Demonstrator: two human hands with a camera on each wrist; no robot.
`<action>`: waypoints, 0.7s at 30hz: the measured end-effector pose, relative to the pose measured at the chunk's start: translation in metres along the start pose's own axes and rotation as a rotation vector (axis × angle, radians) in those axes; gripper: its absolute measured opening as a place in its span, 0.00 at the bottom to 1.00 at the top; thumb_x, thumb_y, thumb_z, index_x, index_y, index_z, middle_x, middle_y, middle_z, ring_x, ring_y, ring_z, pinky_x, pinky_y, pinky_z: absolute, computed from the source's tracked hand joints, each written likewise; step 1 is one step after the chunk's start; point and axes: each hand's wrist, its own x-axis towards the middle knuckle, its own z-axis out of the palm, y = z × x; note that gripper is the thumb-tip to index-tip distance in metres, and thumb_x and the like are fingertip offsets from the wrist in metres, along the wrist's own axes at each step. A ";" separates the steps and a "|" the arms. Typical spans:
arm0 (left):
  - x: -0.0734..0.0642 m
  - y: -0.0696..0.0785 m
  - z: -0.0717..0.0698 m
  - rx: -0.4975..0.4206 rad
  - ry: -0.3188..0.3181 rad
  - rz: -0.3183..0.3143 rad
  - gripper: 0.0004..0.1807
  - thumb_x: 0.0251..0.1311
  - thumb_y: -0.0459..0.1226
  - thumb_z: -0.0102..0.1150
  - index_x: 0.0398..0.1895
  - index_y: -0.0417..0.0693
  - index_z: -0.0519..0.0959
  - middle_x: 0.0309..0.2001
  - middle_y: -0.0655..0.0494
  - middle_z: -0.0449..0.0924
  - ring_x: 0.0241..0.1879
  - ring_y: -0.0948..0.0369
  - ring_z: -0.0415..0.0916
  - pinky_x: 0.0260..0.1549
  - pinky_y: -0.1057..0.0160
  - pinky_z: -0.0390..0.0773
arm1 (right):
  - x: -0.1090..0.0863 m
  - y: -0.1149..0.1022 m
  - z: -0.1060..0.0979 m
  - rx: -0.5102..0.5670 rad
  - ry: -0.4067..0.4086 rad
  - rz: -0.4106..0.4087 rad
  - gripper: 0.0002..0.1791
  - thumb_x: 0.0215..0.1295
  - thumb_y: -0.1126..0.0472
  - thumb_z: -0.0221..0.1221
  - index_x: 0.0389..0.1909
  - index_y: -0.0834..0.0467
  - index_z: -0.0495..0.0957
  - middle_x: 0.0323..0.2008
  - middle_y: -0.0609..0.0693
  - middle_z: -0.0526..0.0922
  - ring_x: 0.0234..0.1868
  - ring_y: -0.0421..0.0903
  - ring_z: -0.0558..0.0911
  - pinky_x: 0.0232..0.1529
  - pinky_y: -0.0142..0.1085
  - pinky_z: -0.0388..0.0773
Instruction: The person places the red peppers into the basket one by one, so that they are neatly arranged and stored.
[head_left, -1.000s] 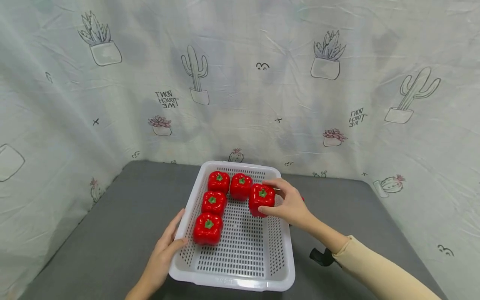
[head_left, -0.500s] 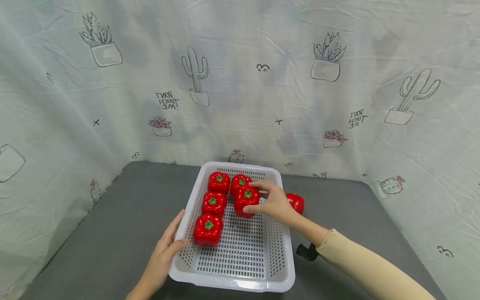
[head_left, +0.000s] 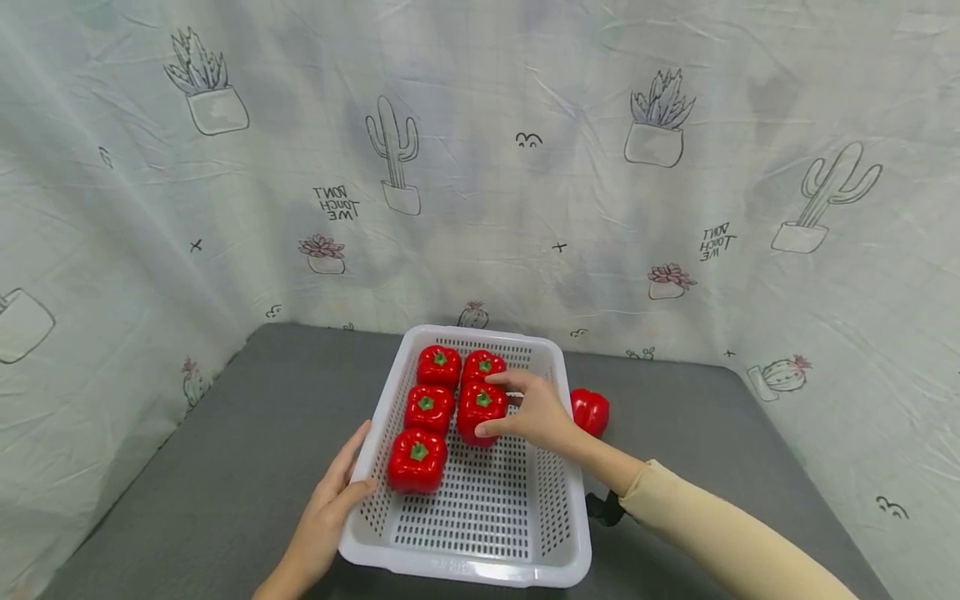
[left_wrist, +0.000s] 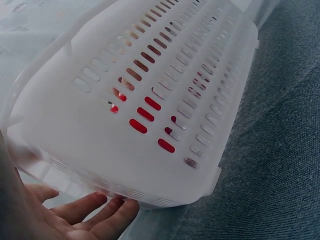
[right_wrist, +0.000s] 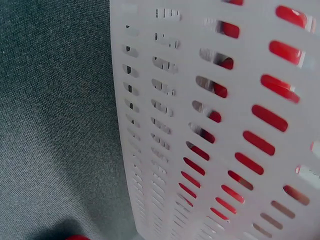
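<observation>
A white perforated plastic basket point(head_left: 465, 569) stands mid-table with several red bell peppers inside. My right hand point(head_left: 542, 412) reaches over its right side and grips a red bell pepper point(head_left: 480, 417) between thumb and fingers. That pepper is low in the basket, just in front of the back pepper point(head_left: 484, 365) and right of the left column; whether it touches the bottom I cannot tell. With the thumb at the left rim, my left hand point(head_left: 322, 504) holds the basket. In the left wrist view its fingers point(left_wrist: 120, 220) lie against the outer wall. The right wrist view shows mostly slotted wall point(right_wrist: 165, 140).
Another red bell pepper point(head_left: 590, 412) lies on the grey table point(head_left: 247, 467) just right of the basket. A black strap-like piece point(head_left: 604, 508) shows under the right wrist. A pale curtain point(head_left: 465, 167) printed with cacti hangs behind and around the table.
My right hand has carried the gripped bell pepper leftward and lower into the basket, beside the left column. The pepper outside on the right has come into fuller view. My left hand stays put.
</observation>
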 end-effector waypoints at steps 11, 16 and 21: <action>-0.001 -0.001 0.000 -0.012 -0.012 0.004 0.35 0.70 0.35 0.47 0.78 0.63 0.52 0.73 0.45 0.53 0.59 0.36 0.66 0.38 0.42 0.81 | 0.003 0.001 0.009 -0.111 -0.058 0.017 0.39 0.43 0.54 0.79 0.60 0.56 0.76 0.57 0.50 0.76 0.52 0.51 0.80 0.45 0.41 0.81; -0.001 -0.002 -0.001 -0.017 -0.022 0.014 0.35 0.70 0.34 0.46 0.78 0.62 0.52 0.73 0.45 0.53 0.59 0.36 0.65 0.39 0.41 0.81 | 0.003 0.003 0.011 -0.142 -0.055 -0.004 0.39 0.43 0.54 0.79 0.59 0.57 0.77 0.57 0.50 0.77 0.52 0.50 0.79 0.46 0.42 0.81; -0.001 -0.002 -0.001 -0.019 -0.028 0.026 0.35 0.70 0.34 0.46 0.78 0.62 0.51 0.73 0.44 0.53 0.60 0.35 0.64 0.39 0.41 0.80 | 0.003 0.004 0.012 -0.189 -0.044 -0.018 0.39 0.43 0.53 0.79 0.59 0.57 0.77 0.57 0.50 0.77 0.50 0.49 0.80 0.44 0.39 0.81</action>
